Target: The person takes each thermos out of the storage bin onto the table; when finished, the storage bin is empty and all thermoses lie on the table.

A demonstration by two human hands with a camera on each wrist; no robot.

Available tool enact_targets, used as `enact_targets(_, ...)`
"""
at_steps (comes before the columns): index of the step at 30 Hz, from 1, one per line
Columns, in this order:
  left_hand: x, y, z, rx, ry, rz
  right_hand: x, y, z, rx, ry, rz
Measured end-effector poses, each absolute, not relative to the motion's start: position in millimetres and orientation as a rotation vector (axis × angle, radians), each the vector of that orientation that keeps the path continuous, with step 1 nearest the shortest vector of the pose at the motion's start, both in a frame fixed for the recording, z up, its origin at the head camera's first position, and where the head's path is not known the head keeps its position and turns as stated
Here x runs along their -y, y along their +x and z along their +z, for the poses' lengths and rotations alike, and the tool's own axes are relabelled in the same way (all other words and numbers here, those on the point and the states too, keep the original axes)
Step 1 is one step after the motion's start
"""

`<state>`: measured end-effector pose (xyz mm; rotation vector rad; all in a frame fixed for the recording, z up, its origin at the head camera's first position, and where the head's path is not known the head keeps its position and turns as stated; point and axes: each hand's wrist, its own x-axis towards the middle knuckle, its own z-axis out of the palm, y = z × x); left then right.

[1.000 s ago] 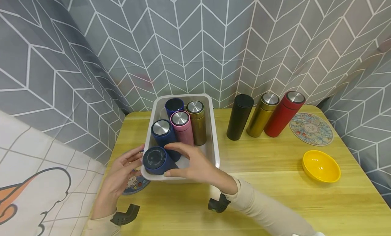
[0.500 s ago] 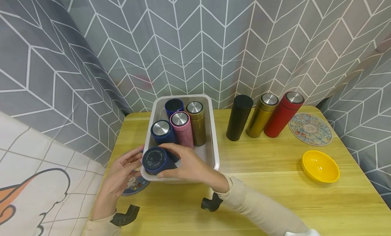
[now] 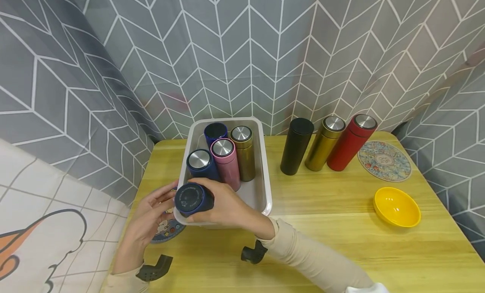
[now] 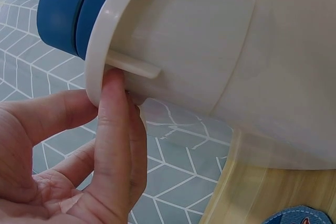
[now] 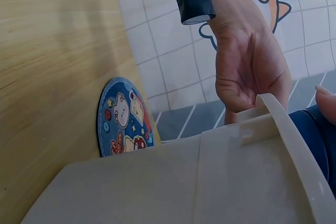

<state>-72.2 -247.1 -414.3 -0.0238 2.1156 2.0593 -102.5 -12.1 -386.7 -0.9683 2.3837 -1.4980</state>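
A grey-white plastic bin (image 3: 268, 179) holds several thermos bottles. At its front left corner, my right hand (image 3: 227, 206) grips a dark blue bottle (image 3: 189, 198) near its dark end, fingers over the far side and thumb on the near side. My left hand (image 3: 145, 215) pinches the bin's left rim; in the left wrist view its thumb and fingers (image 4: 113, 124) clasp the edge below the blue bottle (image 4: 58, 14). Behind the held bottle stand another blue bottle (image 3: 202, 166), a pink one (image 3: 228, 166), a bronze one (image 3: 246, 156) and a blue one with a dark lid (image 3: 216, 132).
A black bottle (image 3: 297, 147), a gold one (image 3: 323, 145) and a red one (image 3: 350, 145) stand right of the bin. Farther right are a patterned round mat (image 3: 384, 160) and a yellow bowl (image 3: 397, 206). Another round mat (image 5: 126, 119) lies partly under the bin's left side.
My right hand has slid left and its fingers reach further round the dark blue bottle, which has shifted slightly left. The left hand stays at the rim.
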Motion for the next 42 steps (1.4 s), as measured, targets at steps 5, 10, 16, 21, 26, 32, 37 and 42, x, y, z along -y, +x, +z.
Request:
enact_targets(5, 247, -72, -415, -2.103, -0.005, 2.077, 14, -102, -387, -2.391, -0.984, -1.492)
enact_targets(10, 248, -72, -416, -2.097, 0.008, 2.086, 15, -101, -386, -2.41, -0.959, -1.464)
enact_targets(16, 249, -72, -417, -2.104, 0.01, 2.082, 15, -101, -385, -2.416, -0.947, -1.445)
enact_targets(21, 249, -72, -416, -2.111, -0.011, 2.075, 13, -102, -386, -2.408, -0.954, -1.466)
enact_targets(26, 248, -72, -416, -2.113, -0.012, 2.072, 10, -103, -387, -2.425, -0.942, -1.471)
enact_targets(32, 248, -72, -416, -2.112, -0.001, 2.081, 7, -104, -385, -2.465, -0.916, -1.451)
enact_targets(37, 247, -72, -415, -2.124, -0.013, 2.076, 5, -104, -386, -2.459, -0.908, -1.468)
enact_targets(42, 247, -73, -415, -2.118, -0.017, 2.081, 3, -104, -387, -2.457, -0.885, -1.49)
